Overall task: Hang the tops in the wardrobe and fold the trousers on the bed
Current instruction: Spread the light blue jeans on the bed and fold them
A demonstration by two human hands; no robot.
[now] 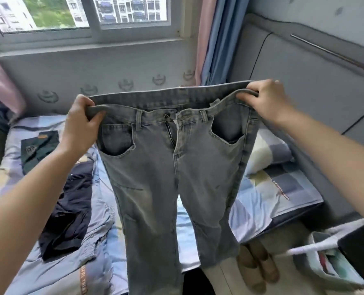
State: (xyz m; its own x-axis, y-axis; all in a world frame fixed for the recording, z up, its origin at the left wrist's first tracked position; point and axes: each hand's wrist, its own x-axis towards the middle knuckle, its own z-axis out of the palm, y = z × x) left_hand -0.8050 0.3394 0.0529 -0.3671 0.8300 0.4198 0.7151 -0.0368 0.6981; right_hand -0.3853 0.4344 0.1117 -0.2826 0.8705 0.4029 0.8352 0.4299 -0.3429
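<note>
One pair of faded grey denim jeans (172,167) hangs in mid-air, front facing the camera, held up by 2 bare hands at the waistband. Left hand (82,126) has its fingers curled round the waistband's left end, thumb on the near side; right hand (266,99) clamps the right end the same way, knuckles up. Between the 2 grips the waistband is stretched out and gapes open, fly unzipped, 1 metal button (166,115) just below the band's middle; any stamping on it is too small to read. 2 front pockets and 2 belt loops show below the band. Both legs drop straight down from the grips, hems out of frame at the bottom.

Behind and below the jeans lies the bed w/ a blue, white and grey patchwork sheet (259,201). Below the left hand, on the sheet, sits a dark green folded garment (39,149) w/ a small orange label and a pale emblem, text unreadable. Nearer, under the left forearm, is a crumpled navy-black garment (70,213). An orange strip w/ lettering runs along the sheet's near edge, too blurred to read; a short line of print further right is likewise illegible. Below the right hand rests 1 checked pillow (270,150). Under the right forearm stands a pale green plastic basket (325,265). 1 window (87,15) sits above the grips.
</note>
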